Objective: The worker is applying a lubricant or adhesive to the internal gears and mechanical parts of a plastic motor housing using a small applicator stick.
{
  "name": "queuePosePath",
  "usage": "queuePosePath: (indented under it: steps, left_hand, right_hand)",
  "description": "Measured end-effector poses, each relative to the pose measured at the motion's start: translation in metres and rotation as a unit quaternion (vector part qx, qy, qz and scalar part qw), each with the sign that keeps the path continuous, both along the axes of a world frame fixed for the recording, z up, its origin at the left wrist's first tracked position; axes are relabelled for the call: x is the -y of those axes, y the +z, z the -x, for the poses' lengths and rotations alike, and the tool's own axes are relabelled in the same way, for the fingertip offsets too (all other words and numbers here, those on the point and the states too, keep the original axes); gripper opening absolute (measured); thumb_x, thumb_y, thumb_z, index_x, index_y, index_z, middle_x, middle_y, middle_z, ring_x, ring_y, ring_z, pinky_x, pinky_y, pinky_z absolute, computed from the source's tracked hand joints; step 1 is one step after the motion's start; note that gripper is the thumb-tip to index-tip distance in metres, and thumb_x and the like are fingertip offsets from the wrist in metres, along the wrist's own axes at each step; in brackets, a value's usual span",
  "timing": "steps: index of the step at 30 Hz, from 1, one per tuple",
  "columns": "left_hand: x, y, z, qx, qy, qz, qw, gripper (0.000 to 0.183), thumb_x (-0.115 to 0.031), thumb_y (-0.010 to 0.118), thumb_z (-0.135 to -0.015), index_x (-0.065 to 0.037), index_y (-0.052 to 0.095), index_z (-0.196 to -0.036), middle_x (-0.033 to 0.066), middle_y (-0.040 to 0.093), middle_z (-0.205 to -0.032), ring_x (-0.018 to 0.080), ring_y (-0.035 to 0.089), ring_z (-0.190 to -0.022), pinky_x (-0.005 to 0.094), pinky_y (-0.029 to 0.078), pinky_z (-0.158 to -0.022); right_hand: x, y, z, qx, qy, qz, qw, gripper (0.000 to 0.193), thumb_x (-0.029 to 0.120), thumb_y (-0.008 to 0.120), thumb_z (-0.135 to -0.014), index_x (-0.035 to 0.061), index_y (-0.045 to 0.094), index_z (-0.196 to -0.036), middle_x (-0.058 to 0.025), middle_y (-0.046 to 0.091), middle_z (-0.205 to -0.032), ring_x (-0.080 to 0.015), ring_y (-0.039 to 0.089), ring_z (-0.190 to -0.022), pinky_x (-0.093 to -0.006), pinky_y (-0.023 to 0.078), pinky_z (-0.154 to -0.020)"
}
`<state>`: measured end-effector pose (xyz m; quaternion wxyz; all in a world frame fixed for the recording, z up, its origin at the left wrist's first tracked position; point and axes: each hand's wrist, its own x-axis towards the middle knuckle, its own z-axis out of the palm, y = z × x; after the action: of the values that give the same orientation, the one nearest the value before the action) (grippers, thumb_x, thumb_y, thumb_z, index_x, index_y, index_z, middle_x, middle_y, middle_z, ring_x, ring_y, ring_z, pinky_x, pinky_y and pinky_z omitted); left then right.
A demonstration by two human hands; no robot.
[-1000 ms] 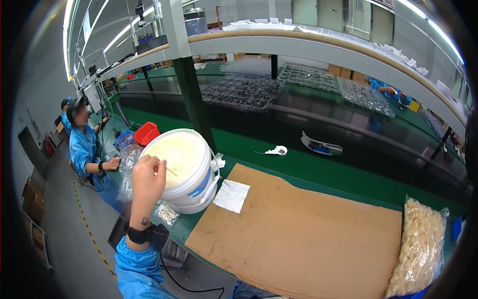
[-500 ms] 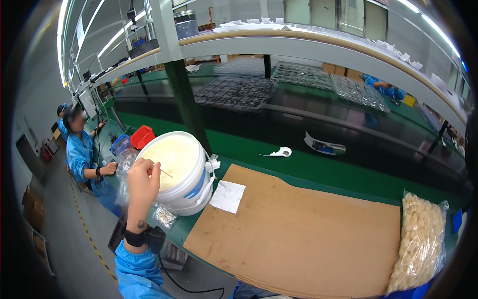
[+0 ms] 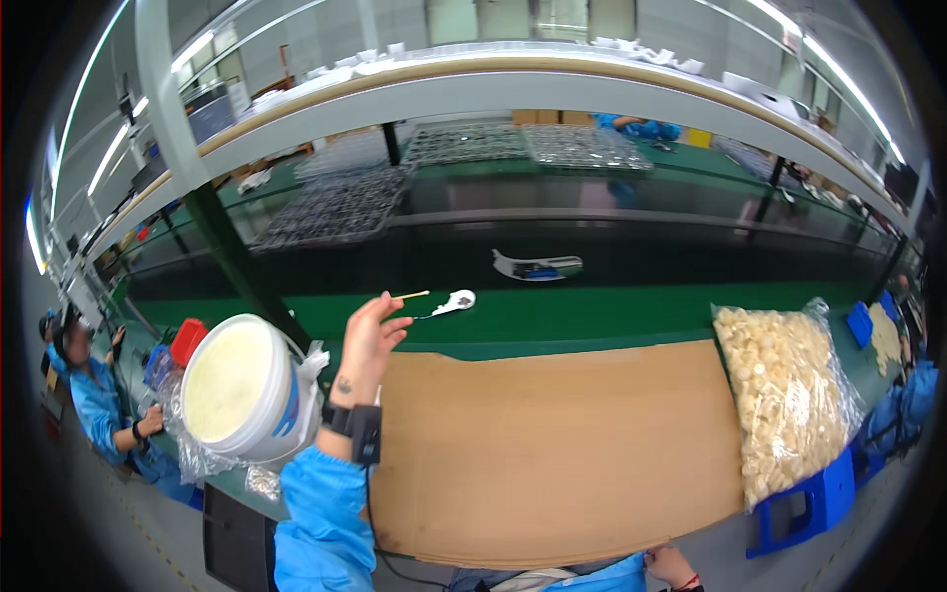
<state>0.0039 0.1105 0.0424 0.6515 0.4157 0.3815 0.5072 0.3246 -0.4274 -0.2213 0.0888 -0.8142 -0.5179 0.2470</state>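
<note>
- Right hand (image 3: 671, 565): by the cardboard sheet's (image 3: 552, 449) near edge; grip cannot be determined.
- White tub (image 3: 281, 395): left of the sheet; bag of pale pieces (image 3: 784, 395) at its right.
- Left hand (image 3: 369, 335): fingertips pinching a thin stick (image 3: 412, 294).
- White part (image 3: 459, 301): on green bench (image 3: 612, 316), near the stick's tip.

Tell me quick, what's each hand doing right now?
Left hand: holding a thin stick.
Right hand: at lower edge, open or closed cannot be told.
</note>
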Motion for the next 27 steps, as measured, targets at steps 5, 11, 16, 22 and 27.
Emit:
queuePosePath:
  steps: [5,11,16,22,27]
  left_hand:
    - [-0.040,-0.084,-0.070,0.074,0.037,0.055,0.995,0.019,-0.017,0.055,-0.091,-0.001,0.055,-0.101,0.0100,0.056,-0.104,0.0315,0.066,-0.086,0.0323,0.054,-0.069]
    - [-0.116,-0.162,-0.055,0.249,-0.226,-0.017,0.942,0.013,-0.009,0.051,-0.090,0.003,0.056,-0.092,0.0128,0.059,-0.094,0.0208,0.058,-0.090,0.0294,0.050,-0.081]
    - [-0.089,-0.152,-0.099,-0.169,-0.001,-0.354,0.920,0.013,0.000,0.058,-0.086,0.005,0.064,-0.096,0.0154,0.065,-0.095,0.0249,0.060,-0.085,0.0357,0.051,-0.079]
    - [-0.099,-0.143,-0.105,-0.131,-0.018,-0.189,0.973,0.024,-0.003,0.056,-0.085,0.007,0.059,-0.107,0.0194,0.062,-0.108,0.0275,0.058,-0.097,0.0375,0.046,-0.086]
    - [-0.071,-0.118,-0.138,0.033,-0.040,0.041,0.998,0.034,-0.019,0.047,-0.093,0.007,0.057,-0.113,0.0204,0.062,-0.109,0.0308,0.060,-0.096,0.0406,0.047,-0.085]
  right_hand:
    - [0.038,0.007,0.032,-0.064,-0.062,-0.001,0.996,0.031,0.026,0.044,-0.094,-0.0001,0.060,-0.097,-0.0260,0.064,-0.090,-0.0397,0.063,-0.085,-0.0488,0.050,-0.074]
    - [0.064,0.015,0.036,-0.191,-0.101,0.043,0.975,0.039,0.033,0.043,-0.095,0.0008,0.062,-0.106,-0.0200,0.066,-0.095,-0.0360,0.063,-0.084,-0.0424,0.048,-0.079]
    - [0.038,0.108,0.015,-0.124,-0.130,-0.041,0.983,0.036,0.032,0.052,-0.090,0.0012,0.059,-0.106,-0.0217,0.065,-0.091,-0.0392,0.062,-0.085,-0.0455,0.049,-0.073]
    - [0.012,0.185,0.035,-0.166,-0.140,-0.093,0.972,0.039,0.031,0.051,-0.091,-0.0009,0.056,-0.113,-0.0200,0.065,-0.098,-0.0358,0.062,-0.092,-0.0422,0.049,-0.079]
    - [0.007,0.191,0.044,-0.234,-0.053,-0.058,0.969,0.040,0.031,0.051,-0.092,0.0005,0.055,-0.117,-0.0185,0.065,-0.101,-0.0337,0.062,-0.093,-0.0401,0.050,-0.080]
